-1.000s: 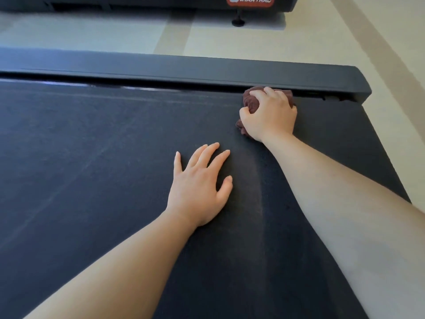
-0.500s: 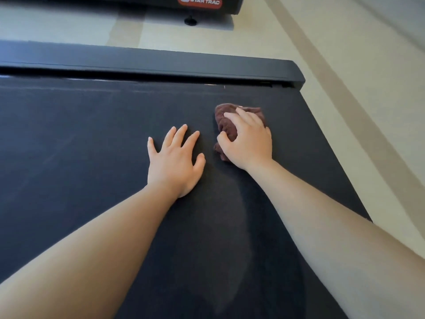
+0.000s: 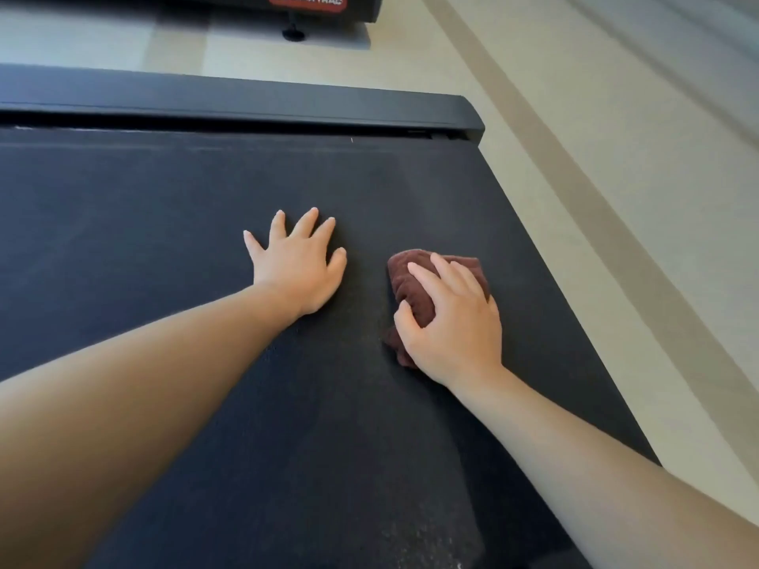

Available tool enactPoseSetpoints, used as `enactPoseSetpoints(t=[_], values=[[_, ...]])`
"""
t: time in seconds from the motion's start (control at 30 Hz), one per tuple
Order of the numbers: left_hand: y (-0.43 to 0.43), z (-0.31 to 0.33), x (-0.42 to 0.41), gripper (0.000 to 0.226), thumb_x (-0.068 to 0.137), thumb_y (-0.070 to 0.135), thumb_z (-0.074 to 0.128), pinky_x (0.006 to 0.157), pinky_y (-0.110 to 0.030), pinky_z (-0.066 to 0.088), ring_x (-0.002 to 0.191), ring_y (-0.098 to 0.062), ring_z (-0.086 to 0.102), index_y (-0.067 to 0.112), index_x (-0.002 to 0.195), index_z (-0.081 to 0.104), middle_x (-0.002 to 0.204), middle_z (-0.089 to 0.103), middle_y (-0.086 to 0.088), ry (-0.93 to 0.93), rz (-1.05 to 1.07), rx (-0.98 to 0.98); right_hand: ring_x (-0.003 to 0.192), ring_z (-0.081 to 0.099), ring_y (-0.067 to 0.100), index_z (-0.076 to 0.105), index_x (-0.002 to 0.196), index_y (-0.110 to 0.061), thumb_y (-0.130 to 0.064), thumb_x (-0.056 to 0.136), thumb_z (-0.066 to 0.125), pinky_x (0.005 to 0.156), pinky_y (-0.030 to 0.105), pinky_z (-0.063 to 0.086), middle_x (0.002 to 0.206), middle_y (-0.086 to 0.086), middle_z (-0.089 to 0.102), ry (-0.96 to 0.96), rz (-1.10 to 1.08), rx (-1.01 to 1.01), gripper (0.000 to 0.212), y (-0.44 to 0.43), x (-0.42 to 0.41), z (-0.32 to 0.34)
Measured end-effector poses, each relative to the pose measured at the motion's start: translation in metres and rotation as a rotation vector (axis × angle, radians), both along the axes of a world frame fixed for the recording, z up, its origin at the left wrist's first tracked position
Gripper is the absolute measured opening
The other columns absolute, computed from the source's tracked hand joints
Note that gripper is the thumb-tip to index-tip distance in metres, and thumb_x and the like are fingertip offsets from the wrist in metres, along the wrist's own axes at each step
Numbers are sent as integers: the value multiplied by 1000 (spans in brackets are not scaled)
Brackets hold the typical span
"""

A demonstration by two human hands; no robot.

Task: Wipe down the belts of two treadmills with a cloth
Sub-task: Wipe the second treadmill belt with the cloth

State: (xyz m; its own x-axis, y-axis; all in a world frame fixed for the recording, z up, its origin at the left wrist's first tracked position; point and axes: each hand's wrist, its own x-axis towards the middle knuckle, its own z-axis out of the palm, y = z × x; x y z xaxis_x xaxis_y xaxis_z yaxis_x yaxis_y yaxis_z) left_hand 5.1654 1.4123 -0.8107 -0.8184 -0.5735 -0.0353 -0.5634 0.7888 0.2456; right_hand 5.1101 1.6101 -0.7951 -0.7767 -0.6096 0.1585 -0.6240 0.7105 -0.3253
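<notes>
On the belt of the nearer treadmill, toward its right edge, we are working a bunched maroon cloth across the dark surface. Our right hand is lying over the cloth and gripping it, with the thumb hooking into the folds on one side and the fingers curling over the top, so the wad is being pressed flat against the belt. Our left hand is resting just beside it, palm down, fingers straight and spread, holding nothing; we are judging that it is bracing us as we lean in.

Beyond our hands the black side rail is running along the far edge of the belt, and the other treadmill is standing past a strip of pale floor, well apart from the cloth.

We are reading this as the middle of wiping one belt, with the other treadmill not yet being touched. Pale specks are showing on the belt close to us, so the next move is probably calling for firm downward pressure and a steady drag of the cloth toward that patch, with each stroke overlapping the one beside it and the wad being kept bunched under the palm.
</notes>
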Motion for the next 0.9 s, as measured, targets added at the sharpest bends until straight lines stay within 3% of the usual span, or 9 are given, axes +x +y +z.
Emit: enactPoseSetpoints(t=[0.17, 0.47, 0.73, 0.9], values=[[19, -2, -43, 57, 95, 48, 24, 100, -74, -2, 144, -29, -2, 24, 147, 17, 157, 8, 10, 11, 81, -17, 137, 29, 19, 48, 134, -35, -51, 87, 43, 110, 49, 26, 149, -5, 38, 31, -2, -8, 50, -36, -79, -5], [9, -13, -88, 59, 91, 55, 21, 104, -69, -3, 144, -22, 1, 35, 146, 15, 156, 11, 9, 45, 221, -101, 127, 40, 22, 55, 127, -31, -49, 83, 45, 103, 46, 36, 135, -5, 51, 59, 196, -66, 49, -115, -193, -4], [7, -15, -87, 59, 90, 57, 20, 107, -67, -3, 144, -19, 1, 39, 145, 14, 156, 11, 12, 35, 255, -120, 118, 44, 23, 59, 117, -32, -49, 79, 44, 95, 44, 38, 120, -5, 57, 14, 258, -89, 44, -171, -230, -3], [5, -16, -87, 58, 90, 56, 22, 106, -67, -1, 144, -20, 2, 38, 145, 15, 156, 12, 11, 37, 247, -122, 121, 43, 23, 55, 122, -30, -49, 81, 44, 96, 44, 37, 127, -4, 54, 50, 263, -91, 47, -151, -220, -6]])
